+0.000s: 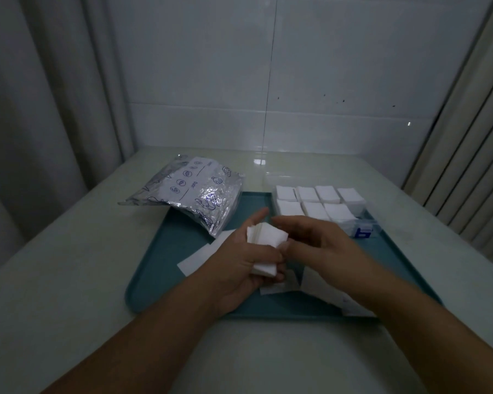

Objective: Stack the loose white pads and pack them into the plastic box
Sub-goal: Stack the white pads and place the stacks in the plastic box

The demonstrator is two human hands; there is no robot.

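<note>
Pads in hand: a small stack of white pads (264, 236) sits in the person's left hand (239, 268), just above the near half of the teal tray (160, 257). Left fingers are curled round the stack, thumb across its lower part. Right hand (319, 245) comes in from the box side, thumb and fingertips touching the stack's right edge; it looks to be squaring the pile, though whether it actually pinches a pad cannot be made out.

Plastic box (365, 227), clear, stands on the far right corner of the tray. Seven packed stacks (315, 201) show inside it, four in the far row and three in the near row. The near-right cell beside the blue label (363, 232) appears unfilled, so the box reads as mostly full.

Left to do, judging by what lies on the tray: loose white sheets (199, 255) at the near left of the hands, and more loose white pieces (322, 285) under the right wrist. How many pads these amount to cannot be counted.

Foil pouch (191, 194), silver with blue print, lies across the far left edge of the tray, partly on the pale table (69, 251).

Estimate: late in the task, with the held stack next for the box.
</note>
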